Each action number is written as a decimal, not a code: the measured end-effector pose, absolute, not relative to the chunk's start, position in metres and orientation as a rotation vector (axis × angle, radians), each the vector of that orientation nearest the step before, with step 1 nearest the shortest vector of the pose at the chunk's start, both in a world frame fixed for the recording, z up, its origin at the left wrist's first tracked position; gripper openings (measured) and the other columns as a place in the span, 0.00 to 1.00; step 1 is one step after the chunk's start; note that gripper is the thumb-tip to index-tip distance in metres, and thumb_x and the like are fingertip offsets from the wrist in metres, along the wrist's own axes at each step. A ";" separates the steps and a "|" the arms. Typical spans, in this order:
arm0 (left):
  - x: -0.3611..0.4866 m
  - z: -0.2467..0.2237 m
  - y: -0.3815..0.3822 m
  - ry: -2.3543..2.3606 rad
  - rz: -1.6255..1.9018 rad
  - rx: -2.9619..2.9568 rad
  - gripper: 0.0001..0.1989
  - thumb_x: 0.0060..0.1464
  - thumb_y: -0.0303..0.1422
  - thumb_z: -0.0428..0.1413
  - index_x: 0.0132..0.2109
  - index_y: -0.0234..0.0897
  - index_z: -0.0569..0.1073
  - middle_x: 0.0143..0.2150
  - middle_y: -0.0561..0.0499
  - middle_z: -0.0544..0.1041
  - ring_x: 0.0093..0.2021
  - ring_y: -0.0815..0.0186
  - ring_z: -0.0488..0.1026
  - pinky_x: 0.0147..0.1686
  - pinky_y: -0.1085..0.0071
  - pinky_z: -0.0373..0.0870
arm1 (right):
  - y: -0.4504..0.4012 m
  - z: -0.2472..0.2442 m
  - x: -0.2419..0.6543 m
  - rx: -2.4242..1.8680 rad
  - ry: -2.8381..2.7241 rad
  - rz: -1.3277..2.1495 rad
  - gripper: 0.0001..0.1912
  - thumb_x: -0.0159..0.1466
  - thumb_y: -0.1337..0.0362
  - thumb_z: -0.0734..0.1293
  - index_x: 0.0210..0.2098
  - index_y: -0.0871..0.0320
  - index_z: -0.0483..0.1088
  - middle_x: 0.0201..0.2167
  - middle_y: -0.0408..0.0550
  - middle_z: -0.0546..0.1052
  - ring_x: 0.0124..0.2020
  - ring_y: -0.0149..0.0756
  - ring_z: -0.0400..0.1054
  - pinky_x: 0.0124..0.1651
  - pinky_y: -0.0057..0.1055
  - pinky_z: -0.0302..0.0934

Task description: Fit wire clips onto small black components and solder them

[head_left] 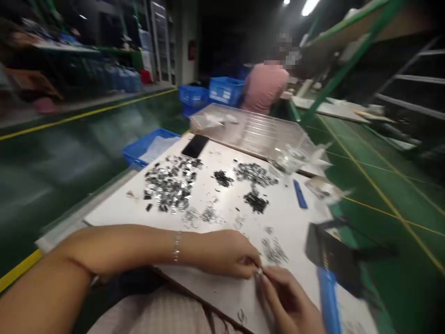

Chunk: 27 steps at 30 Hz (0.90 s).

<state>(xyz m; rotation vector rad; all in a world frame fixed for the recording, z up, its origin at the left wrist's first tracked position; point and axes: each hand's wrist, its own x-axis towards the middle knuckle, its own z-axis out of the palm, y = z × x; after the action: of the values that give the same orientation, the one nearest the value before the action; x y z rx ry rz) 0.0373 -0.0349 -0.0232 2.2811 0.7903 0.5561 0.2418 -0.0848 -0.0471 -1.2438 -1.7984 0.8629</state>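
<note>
Bare left arm [118, 248]; fingertips [267, 281] pinch tiny silvery part [259, 272], blurred.

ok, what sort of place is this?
Probably a factory or assembly workshop: piles of small parts on a white table, blue crates beyond it, and yellow lines on a green floor.

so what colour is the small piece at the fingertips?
The small piece looks silvery, though blurred; best in head view.

parts pile [170, 184]: on table [121, 211], left | phone [195, 146]: behind pile | tray [239, 126]: behind phone, right
</note>
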 end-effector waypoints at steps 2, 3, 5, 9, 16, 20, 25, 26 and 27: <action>0.035 -0.027 -0.037 0.814 0.598 2.229 0.08 0.53 0.27 0.53 0.40 0.34 0.75 0.31 0.51 0.76 0.32 0.68 0.70 0.35 0.75 0.66 | -0.085 -0.044 0.242 -1.206 -1.787 0.854 0.04 0.62 0.61 0.67 0.35 0.53 0.72 0.32 0.47 0.77 0.34 0.39 0.74 0.37 0.29 0.71; 0.035 -0.028 -0.038 0.805 0.606 2.226 0.07 0.52 0.27 0.54 0.38 0.34 0.74 0.31 0.51 0.75 0.31 0.68 0.70 0.34 0.74 0.66 | -0.084 -0.044 0.240 -1.202 -1.797 0.857 0.03 0.63 0.63 0.66 0.36 0.53 0.72 0.33 0.46 0.77 0.35 0.38 0.73 0.38 0.29 0.70; 0.037 -0.029 -0.039 0.808 0.600 2.239 0.05 0.50 0.25 0.53 0.35 0.34 0.73 0.29 0.52 0.73 0.31 0.68 0.68 0.33 0.74 0.65 | -0.083 -0.044 0.238 -1.197 -1.833 0.858 0.03 0.64 0.66 0.65 0.38 0.53 0.71 0.34 0.46 0.76 0.37 0.37 0.72 0.40 0.29 0.68; 0.040 -0.030 -0.039 0.801 0.573 2.289 0.03 0.49 0.25 0.52 0.29 0.35 0.69 0.27 0.52 0.70 0.29 0.68 0.65 0.30 0.73 0.61 | -0.087 -0.046 0.239 -1.174 -1.909 0.864 0.07 0.66 0.69 0.63 0.41 0.53 0.69 0.37 0.46 0.74 0.39 0.36 0.70 0.42 0.29 0.65; 0.041 -0.035 -0.039 0.770 0.623 2.347 0.05 0.48 0.25 0.51 0.26 0.36 0.63 0.25 0.53 0.65 0.28 0.69 0.60 0.27 0.73 0.57 | -0.090 -0.045 0.240 -1.122 -1.965 0.815 0.09 0.66 0.72 0.62 0.43 0.54 0.67 0.38 0.47 0.71 0.40 0.36 0.68 0.42 0.31 0.63; 0.045 -0.035 -0.041 0.766 0.685 2.365 0.06 0.49 0.26 0.51 0.27 0.36 0.62 0.25 0.53 0.63 0.28 0.68 0.60 0.27 0.72 0.57 | -0.090 -0.043 0.238 -1.125 -1.945 0.795 0.09 0.66 0.72 0.61 0.43 0.54 0.65 0.37 0.47 0.70 0.40 0.36 0.67 0.42 0.32 0.63; 0.051 -0.033 -0.045 0.796 0.759 2.321 0.05 0.48 0.26 0.50 0.28 0.36 0.61 0.25 0.54 0.63 0.28 0.69 0.59 0.26 0.72 0.57 | -0.092 -0.041 0.238 -1.130 -1.916 0.782 0.09 0.65 0.73 0.61 0.42 0.55 0.66 0.36 0.46 0.69 0.37 0.36 0.66 0.39 0.32 0.62; 0.053 -0.033 -0.046 0.810 0.769 2.300 0.04 0.47 0.25 0.50 0.28 0.36 0.61 0.25 0.54 0.63 0.28 0.69 0.60 0.26 0.73 0.58 | -0.092 -0.041 0.238 -1.131 -1.910 0.771 0.09 0.65 0.73 0.61 0.42 0.54 0.66 0.35 0.46 0.69 0.37 0.36 0.66 0.38 0.31 0.62; 0.054 -0.034 -0.047 0.825 0.778 2.281 0.04 0.47 0.25 0.50 0.28 0.37 0.61 0.25 0.55 0.63 0.28 0.69 0.60 0.26 0.73 0.58 | -0.092 -0.041 0.238 -1.134 -1.904 0.759 0.09 0.65 0.73 0.61 0.42 0.54 0.66 0.35 0.46 0.69 0.36 0.36 0.66 0.37 0.31 0.62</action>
<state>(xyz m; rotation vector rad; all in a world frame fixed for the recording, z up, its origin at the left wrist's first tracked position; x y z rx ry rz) 0.0543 -0.0466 -0.0336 2.2813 0.8255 0.7782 0.2375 -0.0920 -0.0413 -1.1345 -1.9045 0.7587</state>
